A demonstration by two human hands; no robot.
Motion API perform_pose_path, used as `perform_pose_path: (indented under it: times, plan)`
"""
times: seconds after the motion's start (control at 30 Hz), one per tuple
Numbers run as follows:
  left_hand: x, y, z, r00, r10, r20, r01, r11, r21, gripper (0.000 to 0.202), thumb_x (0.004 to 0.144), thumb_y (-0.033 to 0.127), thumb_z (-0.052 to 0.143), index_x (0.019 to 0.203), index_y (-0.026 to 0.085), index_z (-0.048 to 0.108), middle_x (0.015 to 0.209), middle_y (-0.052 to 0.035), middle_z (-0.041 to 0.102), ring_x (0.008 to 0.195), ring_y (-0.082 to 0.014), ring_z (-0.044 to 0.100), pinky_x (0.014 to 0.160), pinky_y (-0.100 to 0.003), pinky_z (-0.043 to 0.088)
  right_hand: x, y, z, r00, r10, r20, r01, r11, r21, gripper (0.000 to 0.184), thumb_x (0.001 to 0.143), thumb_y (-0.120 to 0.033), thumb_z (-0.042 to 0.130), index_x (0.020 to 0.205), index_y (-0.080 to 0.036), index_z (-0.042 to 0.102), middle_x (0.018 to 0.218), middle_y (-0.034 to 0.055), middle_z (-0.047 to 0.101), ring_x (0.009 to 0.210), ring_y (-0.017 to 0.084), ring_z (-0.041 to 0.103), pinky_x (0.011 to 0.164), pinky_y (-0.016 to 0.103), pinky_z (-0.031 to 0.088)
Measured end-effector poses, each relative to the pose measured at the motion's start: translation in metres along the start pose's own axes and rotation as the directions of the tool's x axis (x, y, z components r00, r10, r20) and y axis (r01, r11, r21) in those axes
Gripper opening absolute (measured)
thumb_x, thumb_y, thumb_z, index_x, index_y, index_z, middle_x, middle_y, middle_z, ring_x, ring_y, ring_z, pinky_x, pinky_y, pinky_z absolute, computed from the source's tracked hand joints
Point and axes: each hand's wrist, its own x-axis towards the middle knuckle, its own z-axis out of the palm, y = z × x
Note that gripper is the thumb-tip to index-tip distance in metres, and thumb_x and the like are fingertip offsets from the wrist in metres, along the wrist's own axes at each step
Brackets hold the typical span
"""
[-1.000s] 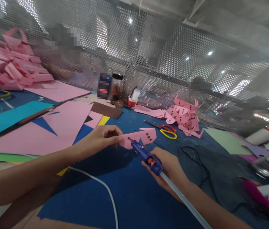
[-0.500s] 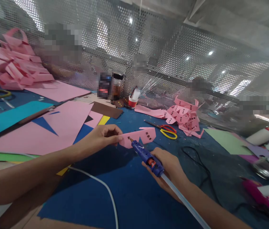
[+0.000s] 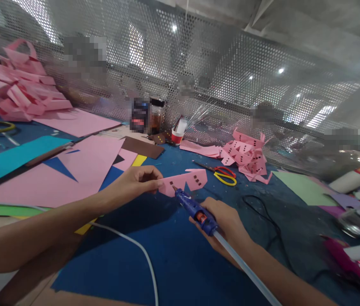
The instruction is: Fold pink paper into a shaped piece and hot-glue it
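Observation:
Pinched at its left end by my left hand (image 3: 144, 179) is a pink paper strip (image 3: 182, 180), held above the blue table. Three small dark squares show on its right part, one on its left part, and a notch is cut in its lower edge. My right hand (image 3: 224, 221) is wrapped round a blue glue gun (image 3: 195, 210). The gun's nozzle points up and left, at or very near the strip beside the left dark square. A long clear glue stick (image 3: 243, 263) sticks out of the gun's back end.
Red-and-yellow scissors (image 3: 226, 175) lie beyond the strip, near a pile of dotted pink pieces (image 3: 245, 153). Pink sheets (image 3: 68, 174) and a heap of pink strips (image 3: 23, 89) are at left. A magenta glue gun (image 3: 352, 265) lies at right. A white cord (image 3: 141, 246) crosses in front.
The nozzle has shifted slightly down and right from the left dark square, which now shows more plainly. The strip has moved a little to the left. Both hands keep their holds.

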Motion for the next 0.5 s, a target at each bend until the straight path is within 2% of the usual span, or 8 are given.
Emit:
perform_pose_path:
  times: [0.5]
  plan:
    - [0.0006,0.0004,-0.0007,1.0,0.026,-0.014,-0.026,1.0,-0.016,0.026,0.083,0.045,0.07,0.084,0.018,0.067,0.075,0.0004,0.065,0.07,-0.0137,0.06,0.065,-0.025,0.045,-0.0008,0.0025,0.0009,1.0,0.007,0.012,-0.006,0.997,-0.08,0.016,0.085,-0.025,0.069,0.092,-0.024,0.055,0.082,-0.001,0.063,0.072,0.018,0.059,0.066,0.027,0.035]
